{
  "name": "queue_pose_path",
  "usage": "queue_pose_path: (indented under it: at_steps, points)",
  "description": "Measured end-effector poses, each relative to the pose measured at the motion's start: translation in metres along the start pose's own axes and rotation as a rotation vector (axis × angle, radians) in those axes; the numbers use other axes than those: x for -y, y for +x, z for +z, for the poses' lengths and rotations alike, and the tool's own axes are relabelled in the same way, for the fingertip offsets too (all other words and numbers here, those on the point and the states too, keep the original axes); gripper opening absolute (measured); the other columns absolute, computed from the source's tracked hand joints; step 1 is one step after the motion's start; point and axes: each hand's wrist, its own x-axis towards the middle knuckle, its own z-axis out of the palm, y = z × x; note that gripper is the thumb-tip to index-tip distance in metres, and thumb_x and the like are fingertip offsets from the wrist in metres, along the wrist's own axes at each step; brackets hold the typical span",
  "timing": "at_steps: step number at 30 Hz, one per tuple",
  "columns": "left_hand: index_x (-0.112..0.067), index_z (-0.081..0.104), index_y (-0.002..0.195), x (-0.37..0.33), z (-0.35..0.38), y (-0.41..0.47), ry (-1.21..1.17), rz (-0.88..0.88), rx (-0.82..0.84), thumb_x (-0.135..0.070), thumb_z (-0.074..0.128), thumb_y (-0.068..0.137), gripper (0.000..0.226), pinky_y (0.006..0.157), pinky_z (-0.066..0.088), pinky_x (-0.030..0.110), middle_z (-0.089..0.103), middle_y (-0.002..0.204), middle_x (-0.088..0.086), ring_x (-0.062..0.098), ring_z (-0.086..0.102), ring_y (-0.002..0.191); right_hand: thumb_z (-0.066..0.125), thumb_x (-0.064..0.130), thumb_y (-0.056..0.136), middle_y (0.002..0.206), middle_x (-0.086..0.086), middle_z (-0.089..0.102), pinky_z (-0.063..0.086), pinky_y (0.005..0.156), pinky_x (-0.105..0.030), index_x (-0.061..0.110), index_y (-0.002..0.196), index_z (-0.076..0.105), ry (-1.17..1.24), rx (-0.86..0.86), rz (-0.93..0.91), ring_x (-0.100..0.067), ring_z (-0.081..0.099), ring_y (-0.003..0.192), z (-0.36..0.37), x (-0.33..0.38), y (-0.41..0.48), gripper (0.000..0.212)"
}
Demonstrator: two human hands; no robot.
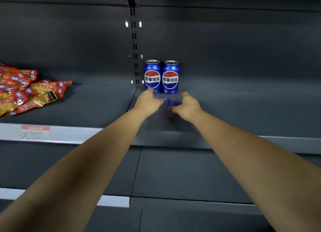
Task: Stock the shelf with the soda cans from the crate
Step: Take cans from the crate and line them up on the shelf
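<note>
Two blue soda cans stand upright side by side at the back of the dark shelf (234, 110), the left can (152, 75) next to the slotted upright and the right can (170, 76) touching it. My left hand (149, 101) reaches in just in front of the left can, fingertips near its base, holding nothing. My right hand (188, 104) is a little in front and to the right of the right can, fingers loosely curled and empty. The crate is out of view.
A heap of red and yellow snack packets (26, 91) lies on the left section of the same shelf. A slotted metal upright (135, 45) divides the sections. A lower shelf (182, 176) with a white price strip runs below my forearms.
</note>
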Motion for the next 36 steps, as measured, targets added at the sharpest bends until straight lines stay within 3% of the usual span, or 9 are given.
queue_pose_path:
  at_steps: [4, 10, 15, 19, 25, 29, 33, 36]
  points:
    - [-0.001, 0.043, 0.133, -0.028, 0.013, -0.049, 0.059, 0.038, -0.003, -0.016, 0.057, 0.091, 0.046, 0.081, 0.035, 0.02, 0.054, 0.124, 0.013, 0.025, 0.051, 0.114, 0.064, 0.018, 0.087, 0.139, -0.011, 0.046, 0.033, 0.079, -0.016, 0.008, 0.144, 0.031, -0.028, -0.009, -0.042, -0.023, 0.047, 0.124, -0.027, -0.012, -0.038, 0.066]
    - [-0.004, 0.044, 0.133, -0.063, 0.027, -0.121, 0.017, 0.049, -0.066, -0.013, 0.055, 0.092, 0.044, 0.074, 0.032, 0.015, 0.053, 0.114, 0.009, 0.022, 0.051, 0.108, 0.065, 0.021, 0.087, 0.134, -0.012, 0.051, 0.037, 0.086, -0.019, 0.007, 0.138, 0.04, -0.004, -0.051, -0.082, -0.024, 0.05, 0.122, -0.072, -0.033, -0.102, 0.059]
    - [-0.009, 0.033, 0.143, -0.078, 0.05, -0.167, 0.076, 0.028, -0.02, -0.018, 0.056, 0.092, 0.057, 0.094, 0.036, 0.024, 0.049, 0.135, 0.013, 0.024, 0.046, 0.124, 0.061, 0.021, 0.088, 0.111, -0.008, 0.055, 0.042, 0.074, -0.024, 0.008, 0.127, 0.045, -0.111, -0.026, -0.064, -0.023, 0.054, 0.093, -0.089, -0.057, -0.15, 0.044]
    - [-0.009, 0.034, 0.143, -0.077, 0.069, -0.195, 0.057, -0.003, 0.032, -0.018, 0.057, 0.091, 0.057, 0.092, 0.037, 0.025, 0.049, 0.134, 0.013, 0.025, 0.049, 0.121, 0.061, 0.022, 0.088, 0.105, -0.009, 0.054, 0.043, 0.069, -0.028, 0.009, 0.126, 0.045, -0.12, 0.005, -0.028, -0.023, 0.054, 0.086, -0.094, -0.079, -0.175, 0.043]
    - [-0.009, 0.035, 0.143, -0.058, 0.099, -0.222, 0.085, -0.024, 0.148, -0.019, 0.056, 0.092, 0.056, 0.084, 0.036, 0.021, 0.051, 0.126, 0.01, 0.022, 0.051, 0.112, 0.061, 0.018, 0.089, 0.12, -0.01, 0.053, 0.043, 0.078, -0.026, 0.007, 0.134, 0.042, -0.098, 0.103, 0.12, -0.019, 0.05, 0.09, -0.087, -0.117, -0.205, 0.05]
    - [-0.012, 0.032, 0.144, -0.032, 0.121, -0.23, 0.121, -0.067, 0.251, -0.019, 0.054, 0.092, 0.057, 0.078, 0.038, 0.024, 0.052, 0.122, 0.006, 0.016, 0.05, 0.095, 0.06, 0.019, 0.091, 0.129, -0.011, 0.051, 0.043, 0.084, -0.027, 0.005, 0.136, 0.04, -0.132, 0.163, 0.212, -0.023, 0.052, 0.11, -0.076, -0.142, -0.216, 0.052]
    - [-0.012, 0.026, 0.147, 0.0, 0.143, -0.241, 0.147, -0.14, 0.351, -0.02, 0.052, 0.093, 0.06, 0.082, 0.038, 0.024, 0.049, 0.134, 0.009, 0.021, 0.052, 0.107, 0.061, 0.016, 0.091, 0.134, -0.017, 0.051, 0.044, 0.096, -0.034, -0.001, 0.134, 0.044, -0.174, 0.243, 0.304, -0.026, 0.054, 0.111, -0.059, -0.167, -0.225, 0.049]
    - [-0.013, 0.027, 0.146, 0.028, 0.155, -0.256, 0.161, -0.208, 0.433, -0.022, 0.051, 0.094, 0.059, 0.087, 0.039, 0.026, 0.05, 0.132, 0.008, 0.025, 0.051, 0.115, 0.06, 0.015, 0.09, 0.127, -0.018, 0.056, 0.047, 0.093, -0.036, -0.003, 0.127, 0.051, -0.233, 0.307, 0.384, -0.029, 0.057, 0.109, -0.041, -0.189, -0.232, 0.042]
